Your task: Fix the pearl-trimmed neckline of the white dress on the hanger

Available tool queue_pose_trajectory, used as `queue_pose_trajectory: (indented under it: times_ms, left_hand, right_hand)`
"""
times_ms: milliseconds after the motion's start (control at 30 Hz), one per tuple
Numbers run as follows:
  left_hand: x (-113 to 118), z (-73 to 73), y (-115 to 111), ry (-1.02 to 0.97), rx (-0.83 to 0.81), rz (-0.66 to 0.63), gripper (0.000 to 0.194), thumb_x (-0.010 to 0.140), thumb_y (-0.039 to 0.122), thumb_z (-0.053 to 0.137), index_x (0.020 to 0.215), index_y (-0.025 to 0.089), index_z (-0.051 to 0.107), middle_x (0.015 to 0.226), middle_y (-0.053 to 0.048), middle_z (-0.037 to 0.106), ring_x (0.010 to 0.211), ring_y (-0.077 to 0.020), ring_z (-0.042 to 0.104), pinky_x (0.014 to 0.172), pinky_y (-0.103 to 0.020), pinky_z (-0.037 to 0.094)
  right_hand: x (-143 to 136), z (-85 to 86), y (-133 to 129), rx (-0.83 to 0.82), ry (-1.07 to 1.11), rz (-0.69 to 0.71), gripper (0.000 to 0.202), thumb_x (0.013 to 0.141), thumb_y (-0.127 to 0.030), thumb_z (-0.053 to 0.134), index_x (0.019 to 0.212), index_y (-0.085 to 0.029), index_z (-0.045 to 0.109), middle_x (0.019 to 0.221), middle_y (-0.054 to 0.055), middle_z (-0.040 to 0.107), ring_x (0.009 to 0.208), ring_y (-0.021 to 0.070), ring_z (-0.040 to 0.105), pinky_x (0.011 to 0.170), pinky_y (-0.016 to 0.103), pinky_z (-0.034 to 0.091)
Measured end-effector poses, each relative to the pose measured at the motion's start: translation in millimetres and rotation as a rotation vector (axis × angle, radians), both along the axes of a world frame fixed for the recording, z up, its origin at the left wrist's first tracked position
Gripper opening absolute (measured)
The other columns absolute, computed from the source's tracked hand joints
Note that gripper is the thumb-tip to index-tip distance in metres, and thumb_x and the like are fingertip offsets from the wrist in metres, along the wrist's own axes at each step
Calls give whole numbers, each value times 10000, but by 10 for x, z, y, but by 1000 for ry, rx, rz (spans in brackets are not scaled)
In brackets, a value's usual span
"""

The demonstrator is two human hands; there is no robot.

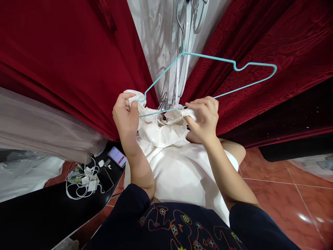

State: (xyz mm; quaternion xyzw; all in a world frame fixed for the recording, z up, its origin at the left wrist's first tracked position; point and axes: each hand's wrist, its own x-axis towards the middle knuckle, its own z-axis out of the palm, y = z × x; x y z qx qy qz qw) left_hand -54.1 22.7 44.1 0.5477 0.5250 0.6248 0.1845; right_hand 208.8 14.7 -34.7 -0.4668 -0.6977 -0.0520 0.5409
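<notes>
A white dress (179, 166) with beaded trim at its neckline lies across my lap. Above its bodice hangs a light-blue wire hanger (208, 56), tilted, its hook up near the white cloth. My left hand (127, 113) is closed on the dress's left strap, where the hanger's left end sits in the white fabric. My right hand (204, 118) pinches the other white strap beside the hanger's bottom bar. The hanger's right end sticks out free over the red cloth. Whether my right fingers also grip the bar, I cannot tell.
On the left, a black bench (52, 205) bears a lit phone (117, 157), a dark phone (105, 180) and tangled white cables (75, 194). Red drapes (65, 52) hang on both sides. White hangers (186, 69) hang at the centre. Red tiles (275, 194) cover the floor.
</notes>
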Motion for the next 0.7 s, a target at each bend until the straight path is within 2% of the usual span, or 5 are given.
queue_pose_trajectory:
  times_ms: [67,200,333,533,700]
  left_hand:
    - [71,2,-13,-12,9,-14,25,956,208,756,948,232,757,668,51,459,579,-116,433,611,-263,393]
    - [217,0,-40,-73,27,-80,106,1001,332,737,969,232,749,691,38,538,598,-119,486,607,-261,422]
    - [299,-48,-94,-159,-5,-245,173,988,410,748,985,237,743,733,21,639,623,-122,570,607,-248,480]
    - [235,-247,-171,36,-356,-572,283,1029,477,656,999,217,763,813,-23,777,682,-142,698,661,-264,533]
    - [167,-458,-124,160,-529,-636,478,1014,638,617,1024,189,782,950,-98,828,865,-230,771,798,-342,586]
  right_hand:
    - [-12,-13,5,-10,-10,1,269,937,-446,670,1151,-296,734,1104,57,691,1160,278,632,1148,594,491]
    - [-32,-28,32,10,-5,-7,275,942,-462,678,1151,-289,719,1105,61,674,1148,279,621,1134,581,494]
    - [-30,-36,46,3,-6,15,296,946,-473,681,1177,-289,702,1123,62,668,1157,282,612,1138,582,484]
    - [-22,-41,38,-18,-11,15,304,946,-469,687,1192,-290,690,1142,65,661,1172,287,603,1146,574,471]
    - [-35,-53,40,-41,-21,2,307,951,-472,672,1192,-282,683,1158,69,656,1187,291,599,1163,573,455]
